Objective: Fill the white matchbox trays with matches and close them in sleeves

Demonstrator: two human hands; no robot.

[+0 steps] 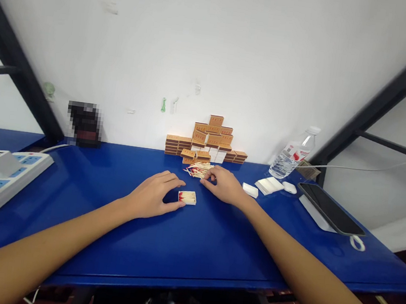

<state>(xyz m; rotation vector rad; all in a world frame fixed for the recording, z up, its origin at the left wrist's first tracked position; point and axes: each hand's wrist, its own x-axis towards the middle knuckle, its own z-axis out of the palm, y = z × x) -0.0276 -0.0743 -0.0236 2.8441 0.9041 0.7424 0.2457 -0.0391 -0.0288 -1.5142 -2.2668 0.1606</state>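
A small white matchbox tray point(187, 198) with red-tipped matches in it lies on the blue table. My left hand point(154, 195) rests at the tray's left side, thumb at its lower left corner and the other fingers spread just above it. Behind the tray is a loose pile of matches point(196, 169), some heads pointing left. My right hand point(224, 185) reaches into the pile's right edge, with thumb and fingers pinched together on matches; how many is hidden. Beyond the pile stand stacked brown matchboxes point(212, 139), with some white trays among them.
Right of my right hand lie white trays point(269, 185) and a small white case point(289, 187). A water bottle point(292, 156) leans by the wall, near a phone point(330, 208) on a white box. At left is a power strip point(15, 187). The table point(174, 258) ends at a near edge.
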